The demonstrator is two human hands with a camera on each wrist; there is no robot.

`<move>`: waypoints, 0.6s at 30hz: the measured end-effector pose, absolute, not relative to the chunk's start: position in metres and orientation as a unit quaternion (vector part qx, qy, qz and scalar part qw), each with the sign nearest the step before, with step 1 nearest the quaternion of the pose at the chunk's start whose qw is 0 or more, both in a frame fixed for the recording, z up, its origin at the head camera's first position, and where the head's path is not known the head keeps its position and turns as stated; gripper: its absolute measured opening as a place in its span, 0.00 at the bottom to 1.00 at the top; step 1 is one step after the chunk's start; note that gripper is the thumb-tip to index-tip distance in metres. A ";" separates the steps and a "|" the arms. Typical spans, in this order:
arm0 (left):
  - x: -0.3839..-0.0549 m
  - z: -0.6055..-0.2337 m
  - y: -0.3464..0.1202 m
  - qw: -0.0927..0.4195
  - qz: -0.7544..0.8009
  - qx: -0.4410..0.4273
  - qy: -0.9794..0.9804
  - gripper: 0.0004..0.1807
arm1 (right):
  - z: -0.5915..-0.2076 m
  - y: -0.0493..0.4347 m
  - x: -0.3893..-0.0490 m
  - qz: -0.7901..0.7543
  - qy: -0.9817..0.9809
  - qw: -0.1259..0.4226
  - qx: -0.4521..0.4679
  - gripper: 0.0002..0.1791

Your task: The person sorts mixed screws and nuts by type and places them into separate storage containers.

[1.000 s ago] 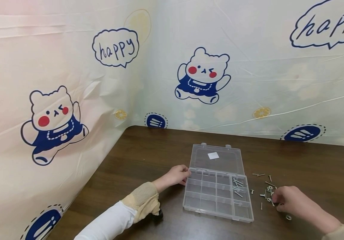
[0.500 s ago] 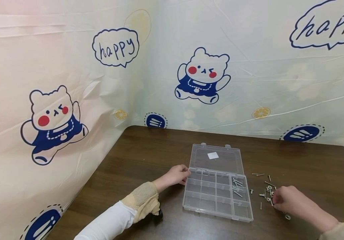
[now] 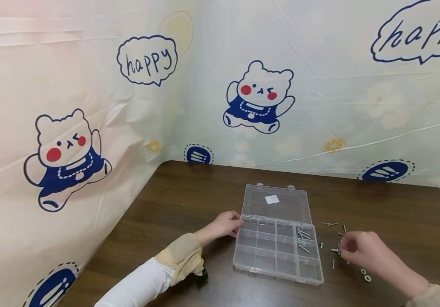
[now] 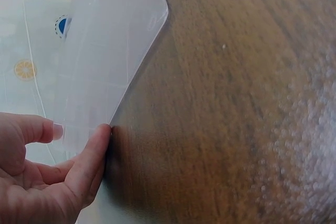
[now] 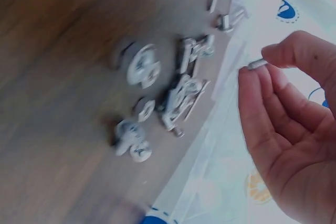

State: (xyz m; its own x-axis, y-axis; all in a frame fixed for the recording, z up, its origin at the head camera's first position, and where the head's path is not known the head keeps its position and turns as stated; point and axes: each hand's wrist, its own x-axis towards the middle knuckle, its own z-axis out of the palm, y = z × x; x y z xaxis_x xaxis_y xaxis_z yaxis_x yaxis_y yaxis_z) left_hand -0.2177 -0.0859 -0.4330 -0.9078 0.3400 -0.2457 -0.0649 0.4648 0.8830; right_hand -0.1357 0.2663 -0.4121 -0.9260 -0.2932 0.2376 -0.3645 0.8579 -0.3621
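Note:
A clear plastic compartment box (image 3: pixel 277 269) lies on the table with its lid (image 3: pixel 289 209) folded back. My left hand (image 3: pixel 225 224) holds the box's left side near the hinge; in the left wrist view its thumb and fingers (image 4: pixel 94 156) are at the box's edge. My right hand (image 3: pixel 369 251) is raised a little over the loose hardware at the box's right. Between its thumb and fingertips it pinches a small metal screw (image 5: pixel 256 64), mostly covered by the fingers. Several screws (image 3: pixel 303 234) lie in the box's right-hand column.
Loose screws, nuts and washers (image 5: pixel 140 64) lie scattered on the brown table (image 3: pixel 189 192), some hidden behind my right hand in the head view. Two washers (image 3: pixel 367 278) lie nearest the front. A printed cloth (image 3: pixel 319 94) hangs behind the table.
My right hand has lifted and shifted slightly left from the hardware pile, a screw in its fingertips. A second washer now shows near the front one. The left hand and box keep their place.

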 end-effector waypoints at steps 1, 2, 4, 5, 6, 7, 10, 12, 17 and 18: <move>-0.218 -0.433 -0.086 0.199 0.510 0.083 0.833 0.11 | -0.411 0.264 -0.136 0.209 -0.958 0.093 0.171 0.09; -0.218 -0.433 -0.086 0.199 0.511 0.083 0.832 0.11 | -0.410 0.262 -0.136 0.212 -0.956 0.103 0.173 0.10; -0.218 -0.432 -0.086 0.200 0.510 0.082 0.833 0.11 | -0.408 0.258 -0.137 0.218 -0.950 0.126 0.183 0.11; -0.218 -0.433 -0.086 0.200 0.509 0.082 0.833 0.11 | -0.408 0.257 -0.137 0.219 -0.947 0.141 0.191 0.12; -0.219 -0.432 -0.086 0.200 0.509 0.082 0.833 0.11 | -0.407 0.255 -0.138 0.219 -0.944 0.152 0.196 0.13; -0.218 -0.432 -0.086 0.199 0.508 0.082 0.834 0.11 | -0.407 0.253 -0.138 0.221 -0.941 0.160 0.200 0.13; -0.218 -0.433 -0.086 0.198 0.508 0.084 0.834 0.11 | -0.404 0.248 -0.140 0.226 -0.936 0.174 0.207 0.14; -0.218 -0.433 -0.086 0.197 0.509 0.085 0.834 0.11 | -0.402 0.244 -0.142 0.237 -0.933 0.173 0.208 0.14; -0.218 -0.434 -0.086 0.196 0.510 0.085 0.833 0.11 | -0.396 0.232 -0.143 0.282 -0.924 0.151 0.211 0.13; -0.218 -0.434 -0.086 0.196 0.509 0.085 0.834 0.11 | -0.395 0.230 -0.143 0.289 -0.923 0.141 0.211 0.12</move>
State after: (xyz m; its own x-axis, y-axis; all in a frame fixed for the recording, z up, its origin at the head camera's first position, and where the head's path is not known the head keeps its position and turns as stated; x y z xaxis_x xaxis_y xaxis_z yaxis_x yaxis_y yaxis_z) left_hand -0.2176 -0.0864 -0.4342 -0.9087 0.3411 -0.2404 -0.0580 0.4673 0.8822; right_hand -0.1432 0.2301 -0.3951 -0.8709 -0.3080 0.3831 -0.4715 0.7436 -0.4740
